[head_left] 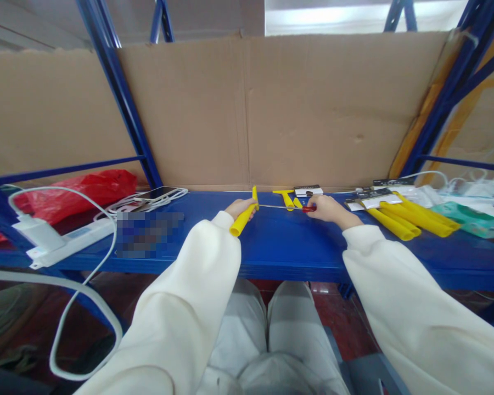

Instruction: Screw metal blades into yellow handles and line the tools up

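Observation:
My left hand (pixel 239 208) is wrapped round a yellow T-shaped plastic handle (pixel 241 220), with its wide hollow end tilted toward me. In my right hand (pixel 328 209) is a screwdriver (pixel 308 209) with a dark red grip. Its thin metal shaft points left, and the tip meets the yellow handle near its crosspiece; whether it sits in a screw is too small to tell. Between the hands, farther back, another yellow T-shaped piece (pixel 287 197) lies on the blue shelf (pixel 271 241), beside a small packet with a black-and-white label (pixel 308 190).
To the right lie several yellow handles (pixel 420 214) with labelled packaging, and a green plastic bag (pixel 473 216). On the left are a red plastic bag (pixel 82 195), a white power strip (pixel 72 241) with looping cable and a phone (pixel 160 193). Cardboard (pixel 304 109) walls the back.

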